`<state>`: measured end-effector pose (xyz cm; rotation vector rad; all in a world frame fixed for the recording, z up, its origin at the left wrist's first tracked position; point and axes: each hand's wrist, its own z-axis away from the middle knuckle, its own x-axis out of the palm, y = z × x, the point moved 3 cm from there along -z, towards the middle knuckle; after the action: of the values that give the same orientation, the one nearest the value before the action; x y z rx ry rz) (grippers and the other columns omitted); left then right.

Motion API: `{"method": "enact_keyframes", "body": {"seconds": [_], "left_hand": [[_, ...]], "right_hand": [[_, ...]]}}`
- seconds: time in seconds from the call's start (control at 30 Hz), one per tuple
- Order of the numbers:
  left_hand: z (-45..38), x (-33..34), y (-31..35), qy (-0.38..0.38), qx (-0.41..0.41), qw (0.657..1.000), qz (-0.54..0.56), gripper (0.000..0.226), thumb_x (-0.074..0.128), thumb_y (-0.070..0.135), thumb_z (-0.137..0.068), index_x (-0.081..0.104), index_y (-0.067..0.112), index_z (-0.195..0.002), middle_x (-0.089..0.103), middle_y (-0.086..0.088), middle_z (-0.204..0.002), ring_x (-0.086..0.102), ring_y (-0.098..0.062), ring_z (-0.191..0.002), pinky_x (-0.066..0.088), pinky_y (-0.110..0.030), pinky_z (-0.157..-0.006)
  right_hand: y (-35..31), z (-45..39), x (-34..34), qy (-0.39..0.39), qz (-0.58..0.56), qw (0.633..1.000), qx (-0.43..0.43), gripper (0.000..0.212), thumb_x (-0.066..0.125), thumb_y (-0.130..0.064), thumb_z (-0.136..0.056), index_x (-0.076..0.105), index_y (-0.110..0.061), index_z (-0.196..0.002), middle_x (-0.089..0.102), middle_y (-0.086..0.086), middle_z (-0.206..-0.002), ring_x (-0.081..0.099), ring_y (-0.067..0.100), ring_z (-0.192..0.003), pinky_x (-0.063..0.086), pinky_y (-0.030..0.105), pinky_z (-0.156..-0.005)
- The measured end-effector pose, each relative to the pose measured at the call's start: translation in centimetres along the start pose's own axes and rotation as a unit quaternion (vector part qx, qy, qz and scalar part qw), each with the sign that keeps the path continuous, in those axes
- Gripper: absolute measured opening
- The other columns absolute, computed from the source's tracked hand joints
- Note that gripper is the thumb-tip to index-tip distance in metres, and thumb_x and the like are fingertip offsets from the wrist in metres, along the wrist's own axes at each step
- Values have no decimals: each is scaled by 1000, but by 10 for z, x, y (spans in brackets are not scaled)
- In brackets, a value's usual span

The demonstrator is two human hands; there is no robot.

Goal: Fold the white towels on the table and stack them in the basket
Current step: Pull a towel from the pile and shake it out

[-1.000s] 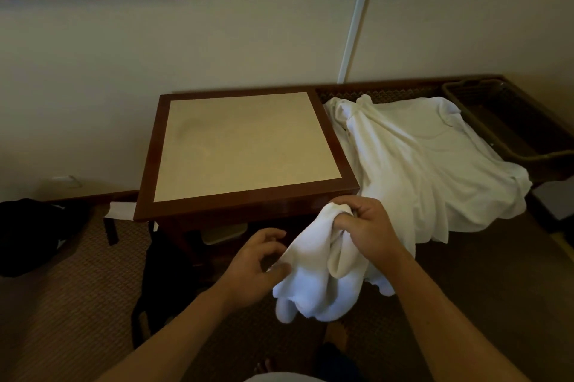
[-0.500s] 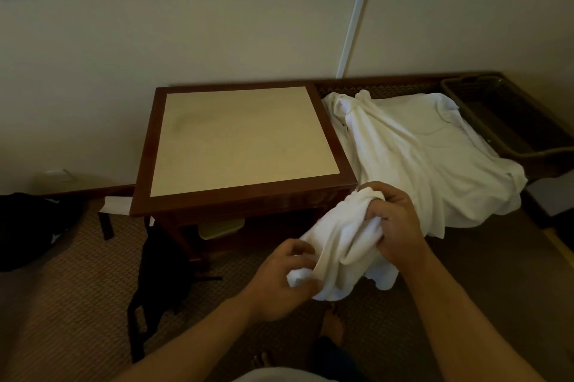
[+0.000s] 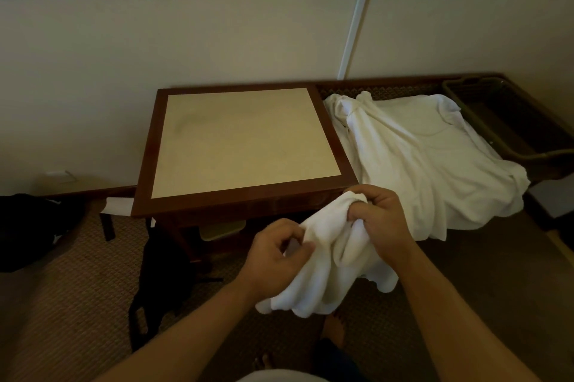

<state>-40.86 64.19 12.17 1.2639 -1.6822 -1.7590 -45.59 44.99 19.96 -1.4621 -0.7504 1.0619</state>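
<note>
A bunched white towel [image 3: 334, 270] hangs in the air in front of the table's near edge. My right hand [image 3: 380, 220] grips its top, fingers curled into the cloth. My left hand [image 3: 273, 252] pinches the towel's left edge between thumb and fingers. A heap of more white towels [image 3: 428, 158] lies spread on the low bench to the right. The dark brown basket [image 3: 509, 130] stands at the bench's far right end, its inside in shadow.
A square table [image 3: 242, 142] with a beige top and dark wood frame stands straight ahead against the wall. Black bags lie on the carpet under the table [image 3: 161, 270] and at the far left [image 3: 34, 226]. My bare foot [image 3: 334, 327] shows below the towel.
My left hand has come up from below and taken the towel's left edge. My right hand has lifted the bunched towel slightly up and to the right.
</note>
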Motion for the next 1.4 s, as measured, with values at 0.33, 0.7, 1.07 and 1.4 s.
{"method": "enact_keyframes", "body": {"seconds": [0.33,0.7,1.07,1.4], "left_hand": [[-2,-95,-85,20,-85,954,-287,18,70,24,-95,79,12,-105,63,3,-113,58,-11,-101,48,-30,-95],[25,-106,-130,32,-84,951,-295,11,75,10,-90,81,7,-98,75,-8,-109,69,-20,-96,54,-37,-95],[43,-104,-141,-21,104,952,-286,55,44,51,-105,80,10,-94,72,-1,-106,66,-4,-89,59,-24,-76],[72,-78,-152,-2,-24,964,-266,18,69,33,-88,83,21,-87,67,18,-102,62,8,-87,44,1,-80]], "right_hand": [[10,-21,-40,135,188,972,40,27,66,-3,-91,74,-27,-81,70,1,-71,52,4,-49,42,12,-50],[-13,-33,-48,313,156,936,-34,18,62,-8,-91,71,-22,-87,64,3,-69,52,6,-54,44,11,-54],[-1,-36,-60,358,161,920,11,21,57,-7,-90,70,-23,-89,63,2,-68,52,11,-54,46,25,-60],[-9,-41,-39,325,180,928,-17,20,56,-7,-91,70,-21,-89,57,-7,-65,52,9,-57,40,21,-59]]}}
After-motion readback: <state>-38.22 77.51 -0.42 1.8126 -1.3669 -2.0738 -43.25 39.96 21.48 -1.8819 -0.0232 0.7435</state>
